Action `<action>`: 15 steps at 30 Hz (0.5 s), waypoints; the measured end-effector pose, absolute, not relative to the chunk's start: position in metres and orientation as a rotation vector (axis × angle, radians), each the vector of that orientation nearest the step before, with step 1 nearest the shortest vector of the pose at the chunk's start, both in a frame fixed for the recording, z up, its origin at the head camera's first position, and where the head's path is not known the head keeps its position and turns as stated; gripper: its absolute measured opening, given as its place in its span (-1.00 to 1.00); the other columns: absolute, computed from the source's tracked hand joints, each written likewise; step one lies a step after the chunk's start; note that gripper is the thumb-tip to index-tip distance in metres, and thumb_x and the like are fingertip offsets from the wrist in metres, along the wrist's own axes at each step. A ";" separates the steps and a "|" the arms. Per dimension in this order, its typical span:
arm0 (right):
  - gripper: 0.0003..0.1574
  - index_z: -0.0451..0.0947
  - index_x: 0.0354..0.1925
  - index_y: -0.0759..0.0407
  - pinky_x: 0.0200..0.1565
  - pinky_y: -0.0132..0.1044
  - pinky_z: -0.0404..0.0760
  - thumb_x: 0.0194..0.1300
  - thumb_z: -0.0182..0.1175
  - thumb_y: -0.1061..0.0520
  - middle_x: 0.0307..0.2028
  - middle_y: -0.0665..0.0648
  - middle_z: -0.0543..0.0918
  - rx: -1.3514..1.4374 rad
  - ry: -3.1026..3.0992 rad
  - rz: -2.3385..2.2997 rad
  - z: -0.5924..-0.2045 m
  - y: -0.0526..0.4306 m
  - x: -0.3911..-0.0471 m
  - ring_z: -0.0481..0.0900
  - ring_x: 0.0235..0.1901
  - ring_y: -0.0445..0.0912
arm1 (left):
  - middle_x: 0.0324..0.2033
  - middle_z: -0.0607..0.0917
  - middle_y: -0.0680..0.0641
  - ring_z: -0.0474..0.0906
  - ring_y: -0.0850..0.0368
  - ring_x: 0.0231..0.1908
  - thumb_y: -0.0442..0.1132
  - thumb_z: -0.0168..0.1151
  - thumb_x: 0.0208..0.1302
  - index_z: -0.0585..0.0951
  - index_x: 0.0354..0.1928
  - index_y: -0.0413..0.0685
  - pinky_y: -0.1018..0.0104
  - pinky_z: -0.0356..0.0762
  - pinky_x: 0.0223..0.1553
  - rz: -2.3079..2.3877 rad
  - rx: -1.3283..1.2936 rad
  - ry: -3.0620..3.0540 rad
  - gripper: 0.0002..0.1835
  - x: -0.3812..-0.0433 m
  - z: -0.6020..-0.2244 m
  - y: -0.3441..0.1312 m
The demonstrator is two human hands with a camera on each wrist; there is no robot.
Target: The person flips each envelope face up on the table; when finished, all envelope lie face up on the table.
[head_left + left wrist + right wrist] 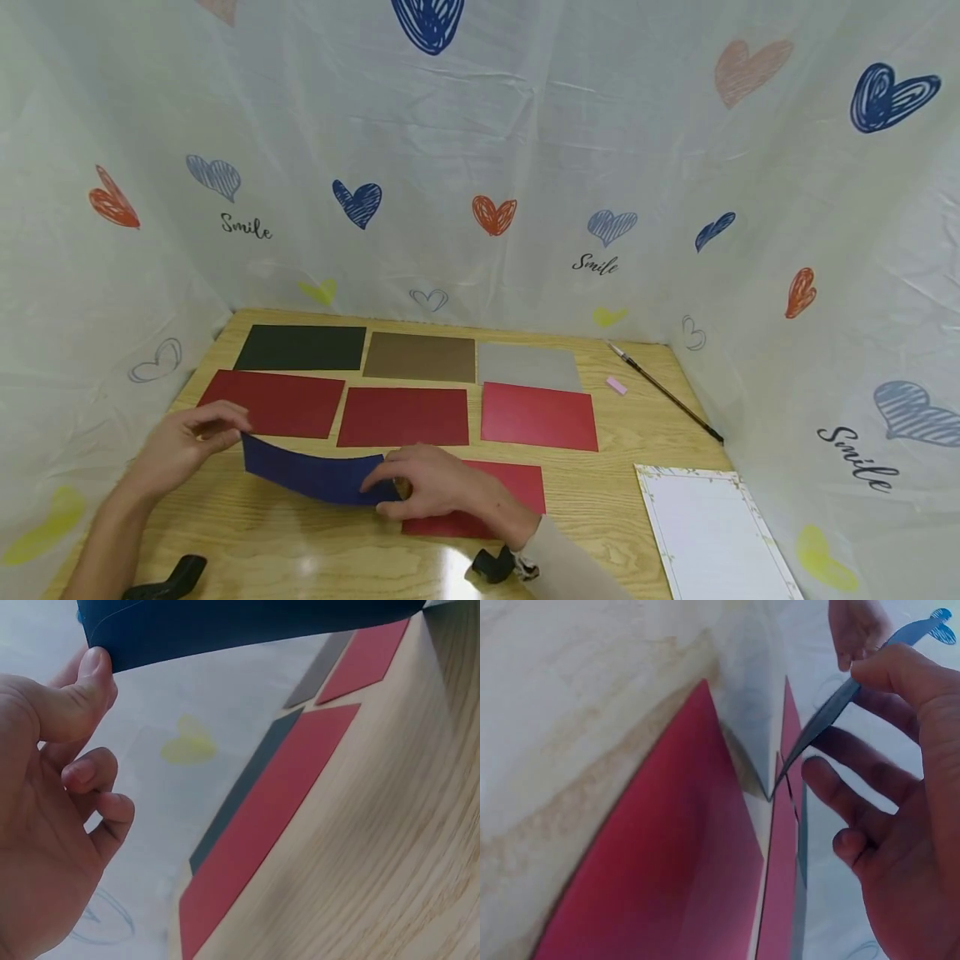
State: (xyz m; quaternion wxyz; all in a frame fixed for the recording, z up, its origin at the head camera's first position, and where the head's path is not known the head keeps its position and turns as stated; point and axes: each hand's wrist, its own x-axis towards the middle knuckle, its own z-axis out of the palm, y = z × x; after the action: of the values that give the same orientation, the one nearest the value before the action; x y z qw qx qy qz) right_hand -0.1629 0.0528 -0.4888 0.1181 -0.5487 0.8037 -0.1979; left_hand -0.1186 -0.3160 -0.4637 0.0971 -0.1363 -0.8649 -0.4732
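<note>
A dark blue sheet of card (315, 473) hangs bowed between the two hands, just above the front of the table. My left hand (186, 446) pinches its left corner between thumb and fingertips, as the left wrist view also shows. At the right end, my right hand (438, 483) holds the blue card between thumb and fingers. Beneath the right hand lies a red card (517, 487), partly hidden by that hand and the wrist. Three more red cards, a left one (277, 404), a middle one (405, 417) and a right one (538, 417), lie in a row behind.
At the back lie a dark green card (300, 347), a brown card (420, 357) and a grey card (528, 367). To the right are a pink eraser-like block (617, 385), a paintbrush (663, 392) and a white bordered sheet (712, 533). A heart-printed curtain (450, 125) encloses the table.
</note>
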 end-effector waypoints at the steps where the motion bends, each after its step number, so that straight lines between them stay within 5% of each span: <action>1: -0.60 0.60 0.20 -0.20 -0.12 -0.64 0.41 0.45 0.14 -0.10 -0.03 -0.22 0.64 -1.606 2.346 -0.610 -0.487 0.054 -0.164 0.50 -0.31 -0.52 | -0.15 0.62 0.41 0.49 0.61 -0.10 -0.61 0.25 0.24 0.72 -0.24 -0.14 0.59 0.52 -0.26 -1.401 -0.389 -2.561 -0.77 -0.118 -0.463 -0.317; 9: -0.69 0.67 0.10 -0.08 -0.23 -0.65 0.49 0.43 0.20 0.06 -0.03 -0.20 0.71 -1.591 2.494 -0.763 -0.473 0.061 -0.171 0.53 -0.34 -0.52 | -0.20 0.64 0.39 0.49 0.62 -0.13 -0.50 0.27 0.30 0.71 -0.21 -0.19 0.62 0.51 -0.26 -1.365 -0.326 -2.549 -0.88 -0.116 -0.464 -0.318; 15: -0.75 0.68 0.02 0.04 -0.21 -0.64 0.53 0.40 0.27 0.11 -0.15 -0.09 0.73 -1.514 2.627 -0.951 -0.469 0.058 -0.177 0.57 -0.27 -0.45 | -0.25 0.67 0.36 0.58 0.38 -0.32 -0.38 0.30 0.34 0.70 -0.14 -0.14 0.49 0.47 -0.37 -1.325 -0.253 -2.585 -0.90 -0.117 -0.464 -0.320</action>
State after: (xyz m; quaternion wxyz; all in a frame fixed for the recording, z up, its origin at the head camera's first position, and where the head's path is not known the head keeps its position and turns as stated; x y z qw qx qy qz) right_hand -0.1774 0.0581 -0.4687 -0.0178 -0.4763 0.8266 -0.2993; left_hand -0.1166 -0.3198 -0.4639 0.1127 -0.0862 -0.8809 -0.4515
